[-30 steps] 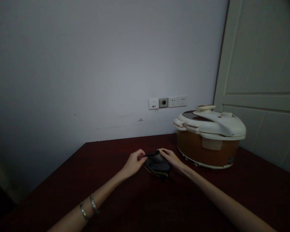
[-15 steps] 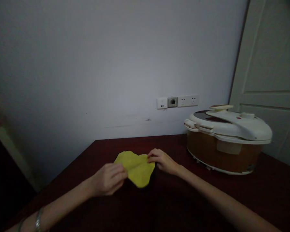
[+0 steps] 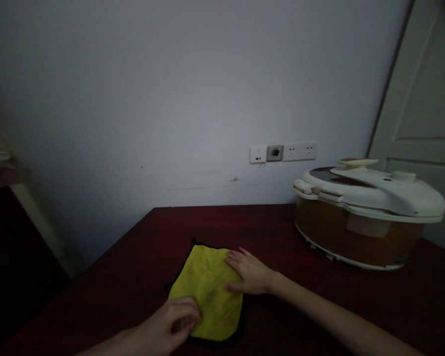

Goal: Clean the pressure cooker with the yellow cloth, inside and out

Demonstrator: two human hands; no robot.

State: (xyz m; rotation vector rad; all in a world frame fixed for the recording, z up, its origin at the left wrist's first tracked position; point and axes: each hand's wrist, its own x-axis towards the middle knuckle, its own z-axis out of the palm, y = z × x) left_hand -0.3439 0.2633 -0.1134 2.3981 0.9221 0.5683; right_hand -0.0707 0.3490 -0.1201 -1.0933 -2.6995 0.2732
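Note:
A yellow cloth (image 3: 211, 289) with dark edging lies spread on the dark red table, a greyish smudge at its middle. At its lower left corner is my left hand (image 3: 170, 319), fingers curled in toward the thumb over the cloth's edge; the corner beneath is hidden. My right hand (image 3: 252, 274) rests on the cloth's upper right edge, fingers stretched out and thumb apart, lying flat.
To the right, a large brown and white electric cooker (image 3: 356, 222) with a lid handle stands on the table (image 3: 267, 225). Wall sockets (image 3: 282, 152) are behind, with a pale door (image 3: 426, 99) at far right.
The bunched cloth is now spread flatter and nearer to me. My left hand has drawn down toward me; my right hand has opened and flattened onto the cloth.

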